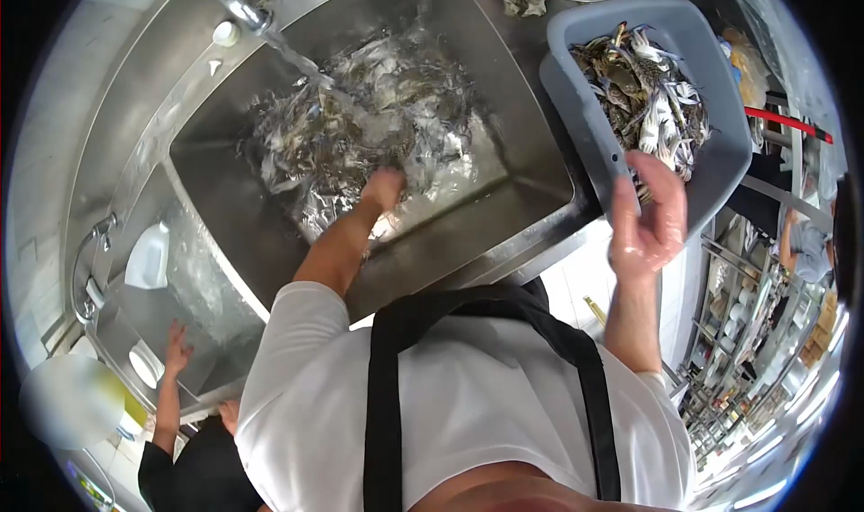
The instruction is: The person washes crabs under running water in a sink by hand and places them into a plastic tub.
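Stainless sink (517,103) on my feed, tap (238,4) pouring onto a blurry heap I'd call crabs (387,112) in churning water. The left hand (385,188) dips in at the heap's near edge; fingertips are hidden, so I can't tell if they're gripping. I see the right hand (643,238), fingers parted and free, by a grey tub (724,152) holding more crabs (655,107).

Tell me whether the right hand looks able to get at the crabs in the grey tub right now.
Probably yes: the right hand looks empty, at the near end of the grey tub, whose uncovered top seems to leave the crabs within reach.
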A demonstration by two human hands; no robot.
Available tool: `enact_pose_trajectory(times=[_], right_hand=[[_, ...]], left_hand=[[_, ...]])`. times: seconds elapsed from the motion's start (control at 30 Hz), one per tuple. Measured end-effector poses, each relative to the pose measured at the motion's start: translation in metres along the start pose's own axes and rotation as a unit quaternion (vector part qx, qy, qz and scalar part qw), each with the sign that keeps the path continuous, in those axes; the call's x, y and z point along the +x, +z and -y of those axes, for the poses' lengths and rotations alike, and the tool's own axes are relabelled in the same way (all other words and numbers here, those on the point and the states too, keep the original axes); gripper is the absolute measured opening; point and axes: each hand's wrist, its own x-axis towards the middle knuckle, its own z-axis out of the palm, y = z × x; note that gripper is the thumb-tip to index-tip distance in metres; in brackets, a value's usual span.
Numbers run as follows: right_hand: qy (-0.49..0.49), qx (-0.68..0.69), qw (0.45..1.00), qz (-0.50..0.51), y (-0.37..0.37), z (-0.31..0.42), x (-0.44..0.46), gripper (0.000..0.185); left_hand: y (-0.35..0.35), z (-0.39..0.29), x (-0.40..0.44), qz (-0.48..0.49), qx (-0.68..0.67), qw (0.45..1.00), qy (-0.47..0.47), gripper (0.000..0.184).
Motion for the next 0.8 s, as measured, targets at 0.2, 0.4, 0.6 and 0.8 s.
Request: enact_pose_trajectory(times=[0.2, 0.4, 0.6, 0.8], right_hand=[[0.119, 0.236, 0.949, 0.171, 0.101, 0.021, -0.033, 0.019], [0.284, 0.308, 0.836, 0.355, 0.191, 0.017, -0.075, 0.033], [0.623, 0.600, 0.343, 0.366, 0.182, 0.067, -0.063, 0.053], [0.533, 0.690, 0.410, 0.268, 0.166, 0.073, -0.057, 0.017]], left_hand=[[-0.095, 0.003, -0.072, -0.250, -0.430, 0.858, -0.130, 0.029], [-0.162, -0.014, -0.152, -0.321, -0.635, 0.703, -0.007, 0.027], [-0.202, -0.059, -0.212, -0.389, -0.670, 0.621, 0.118, 0.029], [-0.210, -0.089, -0.239, -0.529, -0.699, 0.482, 0.016, 0.031]])
